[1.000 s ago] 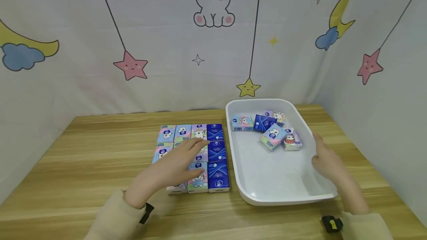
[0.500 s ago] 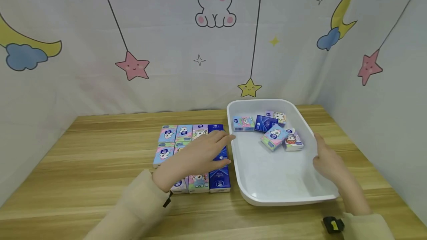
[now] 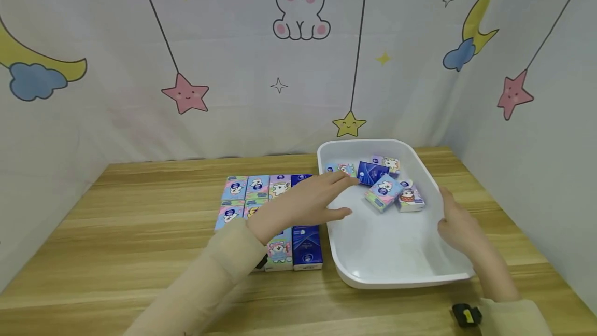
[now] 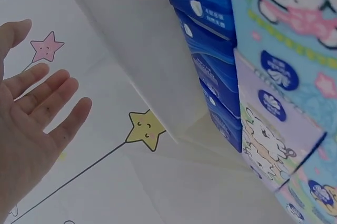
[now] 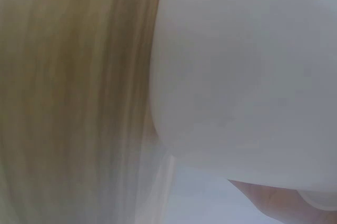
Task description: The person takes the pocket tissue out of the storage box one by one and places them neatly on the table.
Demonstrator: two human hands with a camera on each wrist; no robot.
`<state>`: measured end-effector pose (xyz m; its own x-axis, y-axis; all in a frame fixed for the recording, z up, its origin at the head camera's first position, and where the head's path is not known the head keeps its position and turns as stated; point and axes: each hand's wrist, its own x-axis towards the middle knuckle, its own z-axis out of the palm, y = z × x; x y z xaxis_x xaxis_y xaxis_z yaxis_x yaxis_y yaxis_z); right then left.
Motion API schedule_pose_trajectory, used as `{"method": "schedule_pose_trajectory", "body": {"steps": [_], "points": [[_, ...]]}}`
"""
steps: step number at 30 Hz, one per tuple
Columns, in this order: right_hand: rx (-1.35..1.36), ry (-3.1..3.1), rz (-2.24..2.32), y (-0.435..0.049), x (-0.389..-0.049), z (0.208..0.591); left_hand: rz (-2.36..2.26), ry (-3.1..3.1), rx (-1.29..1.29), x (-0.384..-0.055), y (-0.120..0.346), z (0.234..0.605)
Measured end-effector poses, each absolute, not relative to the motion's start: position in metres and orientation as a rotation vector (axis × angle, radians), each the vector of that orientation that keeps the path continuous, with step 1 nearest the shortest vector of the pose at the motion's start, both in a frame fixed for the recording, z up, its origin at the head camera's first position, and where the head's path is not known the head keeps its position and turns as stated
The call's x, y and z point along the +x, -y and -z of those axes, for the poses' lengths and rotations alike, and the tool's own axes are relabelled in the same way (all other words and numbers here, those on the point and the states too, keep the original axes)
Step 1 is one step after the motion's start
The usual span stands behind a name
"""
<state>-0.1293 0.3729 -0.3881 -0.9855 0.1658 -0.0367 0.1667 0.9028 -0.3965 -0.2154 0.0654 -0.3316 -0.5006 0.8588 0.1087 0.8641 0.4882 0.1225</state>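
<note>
My left hand (image 3: 310, 201) reaches over the left rim of a white plastic bin (image 3: 373, 253), fingers extended and nothing held. In the left wrist view the same hand (image 4: 37, 108) shows its spread fingers and bare palm. My right hand (image 3: 462, 229) grips the bin's right rim. The right wrist view shows the bin's outer wall (image 5: 242, 77) and a bit of that hand (image 5: 284, 200). Several pocket tissue packs lie loosely inside the bin, among them a blue-and-pink pack (image 3: 384, 192), a dark blue one (image 3: 373, 172) and a purple-and-white one (image 3: 410, 198).
Left of the bin, more tissue packs stand in tight rows on the wooden table (image 3: 154, 232), partly hidden by my left arm. A dark blue pack (image 3: 307, 250) is at the near right corner of this block. A printed white curtain (image 3: 233, 56) hangs behind.
My left hand has moved right, from above the rows of tissue packs to over the bin, still without a pack. The right hand has stayed on the bin's rim.
</note>
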Motion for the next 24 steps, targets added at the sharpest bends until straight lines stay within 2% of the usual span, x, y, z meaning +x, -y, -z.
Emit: {"method": "schedule_pose_trajectory", "body": {"steps": [11,24], "points": [[0.242,-3.086,0.648,-0.373,-0.129,0.389,0.096,2.669,-1.633,-0.235,-0.105,0.336],[0.225,-3.105,0.646,-0.374,-0.130,0.391,-0.128,2.607,-1.614,-0.246,-0.132,0.341]]}}
